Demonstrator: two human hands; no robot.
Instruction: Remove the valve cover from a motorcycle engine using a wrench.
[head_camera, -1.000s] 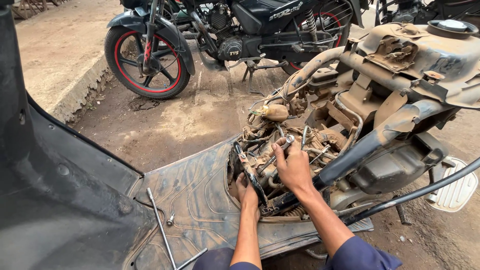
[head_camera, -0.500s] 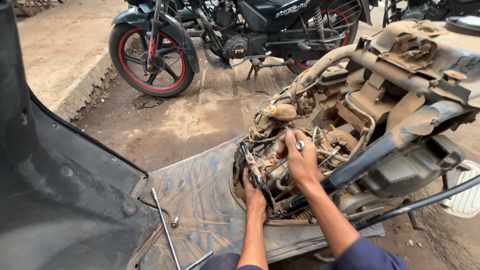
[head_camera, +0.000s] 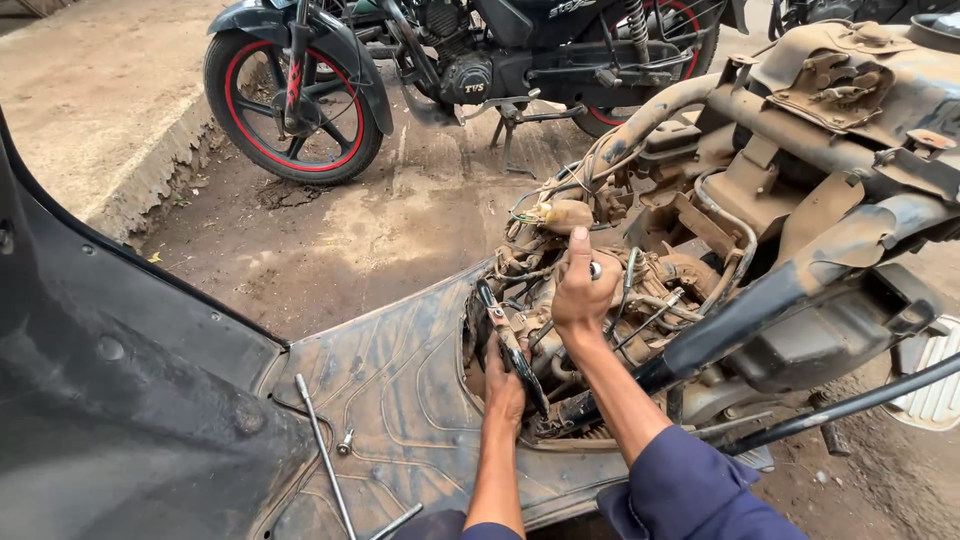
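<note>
A stripped, mud-caked scooter (head_camera: 800, 150) stands in front of me with its engine (head_camera: 600, 300) and wiring bare. My right hand (head_camera: 583, 285) is closed around a small metal part up in the hoses and cables, thumb raised. My left hand (head_camera: 505, 378) is lower, at the engine's left edge, gripping a dark flat bracket or strap (head_camera: 510, 345) that runs down the side. Both forearms reach up from the bottom of the view; the right has a blue sleeve (head_camera: 690, 490).
The scooter's dusty floorboard (head_camera: 400, 400) holds a long thin metal rod (head_camera: 322, 450) and a bolt (head_camera: 345, 442). The black front panel (head_camera: 110, 380) fills the left. A black motorcycle with a red-rimmed wheel (head_camera: 290, 95) is parked behind, beside a concrete kerb (head_camera: 150, 170).
My right hand has lifted slightly and closed into a fist with the thumb up. My left hand stays low on the bracket. The camera has moved closer and tilted.
</note>
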